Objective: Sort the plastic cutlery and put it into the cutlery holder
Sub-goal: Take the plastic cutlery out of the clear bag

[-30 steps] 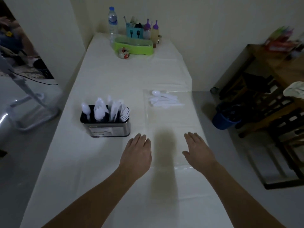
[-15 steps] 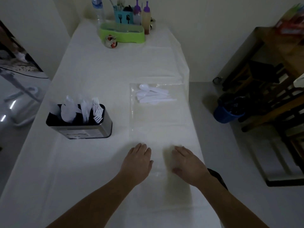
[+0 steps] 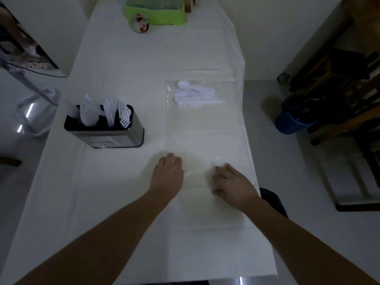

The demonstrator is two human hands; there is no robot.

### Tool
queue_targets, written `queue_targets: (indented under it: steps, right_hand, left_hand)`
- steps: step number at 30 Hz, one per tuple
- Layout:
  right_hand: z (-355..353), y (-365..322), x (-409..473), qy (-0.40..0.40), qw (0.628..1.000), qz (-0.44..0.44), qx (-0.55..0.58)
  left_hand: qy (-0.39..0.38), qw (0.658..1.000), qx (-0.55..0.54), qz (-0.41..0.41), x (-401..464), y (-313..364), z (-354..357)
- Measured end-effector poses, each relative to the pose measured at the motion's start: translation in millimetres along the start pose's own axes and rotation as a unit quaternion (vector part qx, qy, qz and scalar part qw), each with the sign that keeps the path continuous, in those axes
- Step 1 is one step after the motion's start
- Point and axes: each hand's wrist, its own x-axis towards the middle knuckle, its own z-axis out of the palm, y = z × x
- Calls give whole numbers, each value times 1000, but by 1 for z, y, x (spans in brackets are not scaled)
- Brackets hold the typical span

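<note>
Most of the sorting looks done: the cutlery holder (image 3: pixel 103 128) near the table's left edge already carries forks, spoons and knives; a few white spoons (image 3: pixel 195 95) remain on the clear sheet (image 3: pixel 203 124) toward the right edge; left hand (image 3: pixel 167 174) and right hand (image 3: pixel 233 183) rest on the sheet's near end, grasping nothing

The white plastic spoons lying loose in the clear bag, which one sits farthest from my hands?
The white plastic spoon at the top of the pile, bowl pointing left. It lies apart at the far edge; the others cluster just below it.
</note>
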Motion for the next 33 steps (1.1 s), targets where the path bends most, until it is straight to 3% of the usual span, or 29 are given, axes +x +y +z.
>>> queue_targets:
  steps: [5, 8, 12, 14, 18, 23, 26, 33]
  right_hand:
    - [-3, -20, -8, 104, 994, 7, -26]
    - [-5, -31, -11, 113, 992, 30, -44]
    - [-10, -42, -13, 91, 990, 83, -69]
    - [-13, -48, -13, 98, 988, 90, -79]
    - [-17, -63, -15, 88, 989, 83, -82]
    - [-16, -105, -24, 85, 991, 77, -71]
    - [-10, -139, -29, 59, 994, 90, -23]
    - [-3, -202, -38, 19, 994, 97, 38]
  left_hand:
    - [-22, 997, -20, -65, -6, 1, -3]
    - [-32, 980, -118, -158, -11, 4, -9]
    - [-69, 907, -273, -313, -12, 4, -16]
    - [-81, 880, -311, -351, -13, -3, -14]
    - [-83, 843, -386, -365, -23, -17, -15]
    - [-48, 707, -571, -414, -47, -43, -22]
    - [-27, 654, -618, -434, -70, -64, -18]
    - [-23, 579, -673, -459, -129, -100, -19]
